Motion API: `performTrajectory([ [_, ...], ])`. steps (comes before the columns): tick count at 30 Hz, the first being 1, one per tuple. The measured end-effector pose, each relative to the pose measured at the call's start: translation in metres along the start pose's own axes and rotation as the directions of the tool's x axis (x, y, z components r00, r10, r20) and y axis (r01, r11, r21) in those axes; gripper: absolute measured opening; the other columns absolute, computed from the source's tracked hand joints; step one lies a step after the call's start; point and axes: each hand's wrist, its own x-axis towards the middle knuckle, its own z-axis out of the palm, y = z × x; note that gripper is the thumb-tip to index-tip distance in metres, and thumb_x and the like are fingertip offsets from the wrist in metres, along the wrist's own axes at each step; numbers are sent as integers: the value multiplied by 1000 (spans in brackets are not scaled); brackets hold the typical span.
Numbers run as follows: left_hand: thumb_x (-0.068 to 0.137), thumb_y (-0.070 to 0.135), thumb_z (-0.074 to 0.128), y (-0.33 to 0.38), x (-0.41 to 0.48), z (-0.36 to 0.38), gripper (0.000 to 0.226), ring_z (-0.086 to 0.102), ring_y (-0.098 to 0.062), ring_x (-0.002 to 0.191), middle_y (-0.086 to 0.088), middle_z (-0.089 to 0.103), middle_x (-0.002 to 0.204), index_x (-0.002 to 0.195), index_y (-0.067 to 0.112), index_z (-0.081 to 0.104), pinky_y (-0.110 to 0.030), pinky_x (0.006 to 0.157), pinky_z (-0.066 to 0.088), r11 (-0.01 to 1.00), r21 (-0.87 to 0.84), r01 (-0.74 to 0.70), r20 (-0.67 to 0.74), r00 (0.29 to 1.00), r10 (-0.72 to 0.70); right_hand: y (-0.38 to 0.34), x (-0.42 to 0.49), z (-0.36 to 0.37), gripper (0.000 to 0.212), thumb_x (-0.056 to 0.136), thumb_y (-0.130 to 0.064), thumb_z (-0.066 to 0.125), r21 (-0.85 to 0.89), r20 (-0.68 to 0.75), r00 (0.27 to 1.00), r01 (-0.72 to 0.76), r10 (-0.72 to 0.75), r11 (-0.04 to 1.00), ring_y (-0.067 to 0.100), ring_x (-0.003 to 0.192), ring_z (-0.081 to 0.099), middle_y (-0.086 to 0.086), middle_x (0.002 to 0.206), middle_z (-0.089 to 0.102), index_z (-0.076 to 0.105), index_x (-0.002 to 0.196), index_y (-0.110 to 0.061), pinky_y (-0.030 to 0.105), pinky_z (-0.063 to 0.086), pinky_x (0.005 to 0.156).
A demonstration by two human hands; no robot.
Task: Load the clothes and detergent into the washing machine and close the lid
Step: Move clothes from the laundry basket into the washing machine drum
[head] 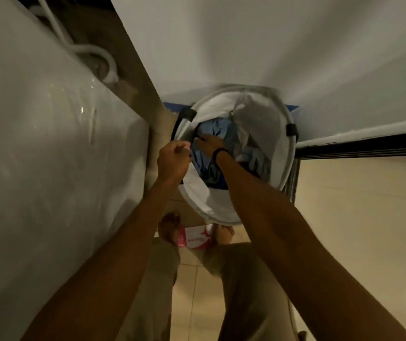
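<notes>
A round white laundry basket (pixel 206 200) stands on the floor against the wall, with blue clothes (pixel 219 134) bunched inside. My left hand (pixel 172 159) grips the basket's near-left rim in a fist. My right hand (pixel 210 145), a dark band on its wrist, reaches into the basket and lies on the blue clothes. Its fingertips sink into the folds, so the grasp is unclear. The white washing machine (pixel 37 148) fills the left side, right beside the basket. A pink and white packet (pixel 197 239) lies on the floor between my bare feet.
A white hose (pixel 93 54) coils behind the machine at the top left. A white wall (pixel 270 45) rises behind the basket. A dark sliding-door track (pixel 364 146) runs to the right. Glossy beige floor tiles (pixel 359 230) spread on the right.
</notes>
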Motion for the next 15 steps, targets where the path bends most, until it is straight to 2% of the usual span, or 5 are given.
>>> performTrajectory([
  [3, 91, 15, 62, -14, 5, 7, 13, 70, -24, 88, -9, 72, 102, 91, 24, 71, -33, 79, 59, 997, -73, 0, -29, 1000, -2, 21, 75, 54, 86, 74, -73, 48, 8, -13, 996, -85, 85, 996, 39, 124, 49, 20, 141, 49, 48, 139, -16, 49, 44, 102],
  [7, 91, 9, 60, -16, -9, 2, 18, 69, -24, 93, -9, 70, 107, 105, 14, 70, -31, 80, 59, 994, -104, 45, -27, 998, -48, -5, 4, 26, 47, 95, -39, 51, 78, -149, 979, -131, 142, 988, 36, 116, 57, 22, 124, 61, 62, 117, 1, 43, 46, 96],
  [10, 90, 11, 59, -5, -37, -8, 21, 68, -26, 96, -7, 70, 109, 104, 20, 71, -40, 89, 58, 996, -63, 64, -26, 997, -66, -7, -77, -14, 32, 101, -26, 44, 90, -263, 952, -138, 157, 986, 32, 113, 59, 16, 118, 64, 64, 112, -3, 37, 46, 91],
  [13, 90, 10, 59, 19, -78, -19, 19, 68, -23, 93, -7, 70, 108, 104, 18, 70, -42, 89, 57, 998, -10, 61, 1, 998, -61, -8, -157, -44, 37, 96, -17, 50, 277, -406, 889, -100, 211, 956, 25, 70, 57, 3, 63, 56, 55, 59, -17, 35, 39, 62],
  [15, 90, 13, 59, 36, -105, -27, 19, 66, -24, 97, -3, 68, 107, 104, 21, 68, -41, 91, 56, 998, 48, 47, 22, 999, -48, -11, -200, -58, 45, 89, -12, 56, 402, -511, 836, 27, 200, 915, 21, 53, 44, 0, 49, 42, 39, 48, -20, 32, 32, 54],
])
